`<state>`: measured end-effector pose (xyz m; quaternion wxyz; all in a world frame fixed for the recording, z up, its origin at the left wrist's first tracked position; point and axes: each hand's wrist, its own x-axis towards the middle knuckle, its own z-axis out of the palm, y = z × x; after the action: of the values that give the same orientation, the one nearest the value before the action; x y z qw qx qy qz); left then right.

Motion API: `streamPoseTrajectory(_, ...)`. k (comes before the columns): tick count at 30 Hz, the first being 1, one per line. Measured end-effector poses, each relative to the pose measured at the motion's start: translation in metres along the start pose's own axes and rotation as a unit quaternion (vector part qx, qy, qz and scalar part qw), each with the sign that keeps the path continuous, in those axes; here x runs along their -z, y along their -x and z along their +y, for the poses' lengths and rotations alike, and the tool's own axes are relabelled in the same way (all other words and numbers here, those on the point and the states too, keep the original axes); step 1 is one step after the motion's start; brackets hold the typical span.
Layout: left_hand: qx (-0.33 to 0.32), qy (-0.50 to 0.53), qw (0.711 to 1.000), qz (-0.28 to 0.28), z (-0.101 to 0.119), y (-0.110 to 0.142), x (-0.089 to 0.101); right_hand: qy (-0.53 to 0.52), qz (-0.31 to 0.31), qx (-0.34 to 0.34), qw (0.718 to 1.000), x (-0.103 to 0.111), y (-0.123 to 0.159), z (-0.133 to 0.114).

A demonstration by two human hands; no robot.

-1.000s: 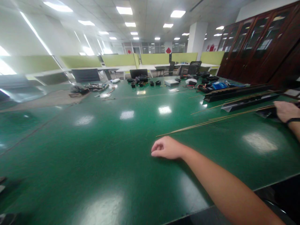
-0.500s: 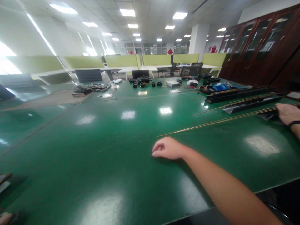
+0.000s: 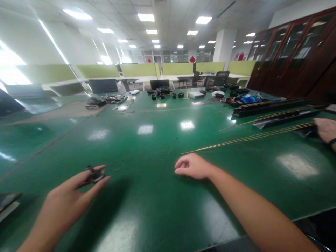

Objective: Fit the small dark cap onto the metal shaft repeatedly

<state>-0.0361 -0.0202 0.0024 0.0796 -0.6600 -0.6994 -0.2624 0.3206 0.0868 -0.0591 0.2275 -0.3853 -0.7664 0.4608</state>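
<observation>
My left hand (image 3: 68,192) is raised over the table at the lower left. Its thumb and fingers grip a small black and silver part (image 3: 95,175), whose kind I cannot make out. My right hand (image 3: 193,166) rests on the green table (image 3: 147,196) near the middle, its fingers loosely curled with nothing visible in them. Just beyond it lie the near ends of several thin brass-coloured rods (image 3: 223,142). These rods run right towards a black angled channel (image 3: 306,131).
Another person's hand (image 3: 325,129) is at the right edge by the rods' far ends. Further black channels (image 3: 286,119) carry rods behind. Small black boxes (image 3: 164,95), a light box (image 3: 196,95) and tools (image 3: 112,99) lie along the back. A dark flat object (image 3: 9,203) sits far left.
My left hand has come in from the lower left corner, bringing the small black and silver part over the table. My right hand stays in its curled pose. The view has shifted slightly.
</observation>
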Motion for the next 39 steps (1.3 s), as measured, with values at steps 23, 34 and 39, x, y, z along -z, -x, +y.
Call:
streamPoseTrajectory(23,-0.204,0.283,0.924,-0.158,0.119,-0.024,-0.112,0.11,0.09,0.071,0.987,0.001,-0.002,0.013)
streamPoseTrajectory(34,-0.202,0.281,0.928,-0.14,0.117,-0.024,-0.118,0.131,0.092,0.104,0.982,-0.003,0.003,0.003)
streamPoseTrajectory(39,-0.211,0.284,0.924,-0.147,0.118,-0.024,-0.12,0.124,0.093,0.106,0.982,-0.004,0.004,0.001)
